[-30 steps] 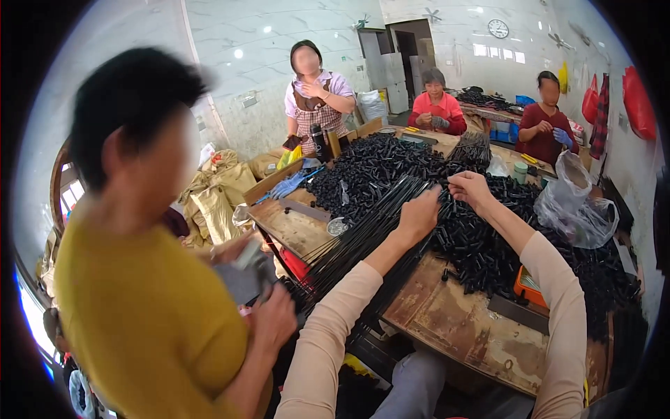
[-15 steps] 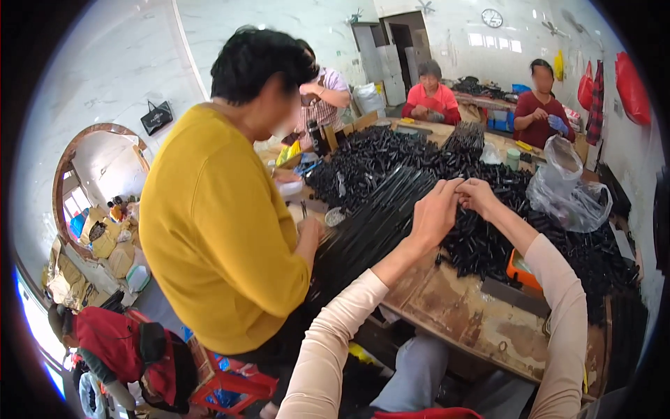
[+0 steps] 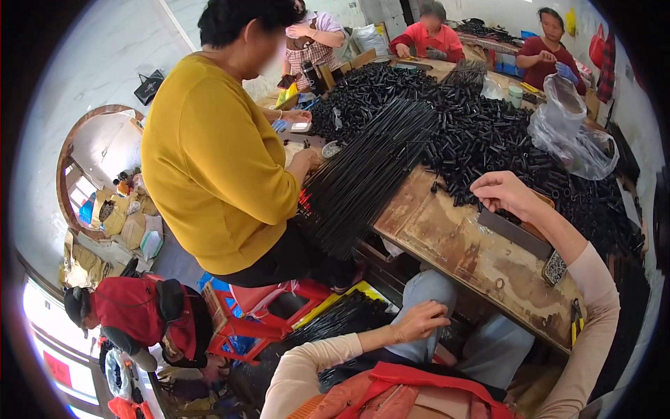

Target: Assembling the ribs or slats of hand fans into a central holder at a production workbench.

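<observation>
Much of the work looks to be left: a broad heap of loose black tubes point(image 3: 481, 129) covers the middle and right of the wooden table point(image 3: 436, 227). A thick sheaf of thin black rods point(image 3: 370, 164) lies left of the heap, its near ends past the table's edge. I can't make out which pieces are finished.

The wearer's right hand point(image 3: 509, 194) hangs over the heap's near edge, thumb and fingers bent close together; whether they pinch a piece, I can't tell. The left hand point(image 3: 423, 321) is low by the knee, fingers loosely curled and apart, with nothing visible in them.

Just below the right hand lies a dark flat bar point(image 3: 514, 234), with a small tray of metal bits point(image 3: 555, 268) and yellow-handled pliers point(image 3: 576, 321) nearer. A clear plastic bag point(image 3: 569, 133) sits on the heap's right side. On the left, a person in a yellow sweater point(image 3: 216, 167) stands close against the rods, seemingly hampering reach there.
</observation>
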`<action>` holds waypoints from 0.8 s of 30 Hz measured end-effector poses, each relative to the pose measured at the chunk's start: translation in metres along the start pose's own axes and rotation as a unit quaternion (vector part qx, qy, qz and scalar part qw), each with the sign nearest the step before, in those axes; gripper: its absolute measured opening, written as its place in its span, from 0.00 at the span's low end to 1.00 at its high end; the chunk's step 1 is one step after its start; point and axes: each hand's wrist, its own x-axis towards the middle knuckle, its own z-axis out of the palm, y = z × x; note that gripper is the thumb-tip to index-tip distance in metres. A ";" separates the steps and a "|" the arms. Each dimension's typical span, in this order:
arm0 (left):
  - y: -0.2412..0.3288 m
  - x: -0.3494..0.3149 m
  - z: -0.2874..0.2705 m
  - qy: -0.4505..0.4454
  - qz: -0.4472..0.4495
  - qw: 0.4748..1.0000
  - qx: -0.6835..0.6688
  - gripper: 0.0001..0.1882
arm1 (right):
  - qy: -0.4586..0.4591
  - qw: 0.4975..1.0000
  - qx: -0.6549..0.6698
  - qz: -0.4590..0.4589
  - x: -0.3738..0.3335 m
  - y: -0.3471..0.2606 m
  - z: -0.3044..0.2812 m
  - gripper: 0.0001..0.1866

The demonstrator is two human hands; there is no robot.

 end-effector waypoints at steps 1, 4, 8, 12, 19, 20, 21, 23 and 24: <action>0.005 0.001 0.006 -0.006 -0.058 0.998 -0.020 0.18 | -0.002 1.000 0.002 0.002 0.001 0.002 0.001 0.07; 0.006 0.009 0.013 0.016 -0.063 0.998 -0.023 0.16 | 0.018 0.999 0.023 -0.044 0.007 0.005 -0.003 0.08; -0.005 0.004 0.022 0.034 -0.082 0.995 -0.046 0.16 | 0.013 0.994 0.108 -0.034 0.020 0.011 -0.015 0.06; -0.008 0.002 0.025 0.040 -0.097 0.993 -0.049 0.14 | -0.018 0.987 0.158 -0.001 0.031 0.024 -0.016 0.07; -0.019 0.001 0.019 0.065 -0.109 0.989 -0.071 0.13 | -0.062 0.987 0.146 0.016 0.058 0.031 -0.024 0.11; -0.020 0.001 0.018 0.064 -0.109 0.989 -0.073 0.13 | -0.081 0.985 0.149 0.012 0.063 0.032 -0.027 0.14; -0.022 0.001 0.016 0.067 -0.108 0.989 -0.073 0.13 | -0.080 0.985 0.150 0.013 0.067 0.032 -0.029 0.14; -0.022 -0.001 0.013 0.069 -0.112 0.988 -0.074 0.13 | -0.073 0.986 0.151 0.014 0.072 0.030 -0.024 0.16; -0.023 -0.002 0.011 0.075 -0.115 0.987 -0.078 0.13 | -0.074 0.982 0.173 0.013 0.074 0.030 -0.020 0.14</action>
